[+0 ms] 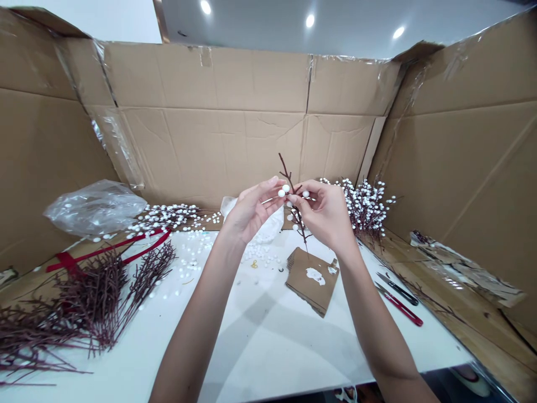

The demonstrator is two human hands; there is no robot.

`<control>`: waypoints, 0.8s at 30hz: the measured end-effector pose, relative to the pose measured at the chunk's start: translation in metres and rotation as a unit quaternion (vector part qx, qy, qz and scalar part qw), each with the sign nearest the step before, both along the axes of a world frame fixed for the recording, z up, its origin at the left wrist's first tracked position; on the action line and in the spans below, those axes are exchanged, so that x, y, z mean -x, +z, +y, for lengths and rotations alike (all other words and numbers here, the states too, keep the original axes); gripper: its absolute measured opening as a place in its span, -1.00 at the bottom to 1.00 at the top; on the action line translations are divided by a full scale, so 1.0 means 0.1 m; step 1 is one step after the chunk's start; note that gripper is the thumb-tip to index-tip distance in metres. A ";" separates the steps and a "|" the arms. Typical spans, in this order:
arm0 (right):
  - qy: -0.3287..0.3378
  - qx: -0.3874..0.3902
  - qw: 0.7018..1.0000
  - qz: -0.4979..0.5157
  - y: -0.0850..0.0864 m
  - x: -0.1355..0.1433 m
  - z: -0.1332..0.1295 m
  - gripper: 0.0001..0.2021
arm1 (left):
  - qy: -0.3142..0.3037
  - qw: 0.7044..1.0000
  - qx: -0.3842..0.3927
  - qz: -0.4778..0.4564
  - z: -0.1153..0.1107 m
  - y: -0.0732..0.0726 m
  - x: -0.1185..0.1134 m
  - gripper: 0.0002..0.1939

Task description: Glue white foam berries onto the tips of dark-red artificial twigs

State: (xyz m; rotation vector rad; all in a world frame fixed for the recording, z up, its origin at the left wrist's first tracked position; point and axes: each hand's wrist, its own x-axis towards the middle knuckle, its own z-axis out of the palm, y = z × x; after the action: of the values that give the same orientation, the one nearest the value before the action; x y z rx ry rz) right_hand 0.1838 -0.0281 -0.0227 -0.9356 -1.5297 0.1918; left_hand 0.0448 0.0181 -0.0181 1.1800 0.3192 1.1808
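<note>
A dark brown artificial twig stands upright between my hands, above the table. Its stem is pinched by the thumb and fingers of my right hand. My left hand is curled from the other side, its fingertips at a small white ball beside the stem. Other white balls sit on the twig close to my right fingers. The exact contact of the left fingertips is partly hidden. Below the twig's lower end lies a piece of brown cardboard with white glue-like patches on it.
Bare brown twigs are piled at left by a red ribbon. White-berried bunches stand right and lie back left, near a plastic bag. Black and red cutting tools lie right. Cardboard walls enclose the white table.
</note>
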 end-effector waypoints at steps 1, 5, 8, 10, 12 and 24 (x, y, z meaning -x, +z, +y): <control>0.013 0.007 1.000 0.018 0.00 -0.01 0.01 -0.91 | -0.008 1.000 -0.011 0.022 0.02 0.01 0.05 -0.84; 0.057 0.013 0.994 0.097 0.02 0.00 0.01 -0.93 | -0.033 0.966 -0.110 0.232 0.10 -0.03 0.23 -0.50; 0.086 0.011 0.985 0.151 0.04 0.03 -0.01 -0.91 | -0.068 0.918 -0.179 0.347 0.12 -0.10 0.23 -0.58; 0.099 0.007 0.978 0.181 0.05 0.05 -0.02 -0.89 | -0.104 0.901 -0.206 0.367 0.11 -0.15 0.17 -0.80; 0.103 0.009 0.973 0.207 0.06 0.06 -0.01 -0.89 | -0.116 0.898 -0.211 0.370 0.10 -0.18 0.12 -0.88; 0.057 -0.009 0.971 0.230 0.03 -0.05 0.10 -0.77 | -0.031 0.927 -0.179 0.329 0.08 -0.13 0.13 -0.85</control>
State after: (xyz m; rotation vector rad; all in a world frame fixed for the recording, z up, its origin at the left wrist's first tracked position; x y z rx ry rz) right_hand 0.1884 -0.0183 -0.0199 -0.7259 -1.1502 0.4444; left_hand 0.0314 0.0265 -0.0309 1.8904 0.5800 0.7691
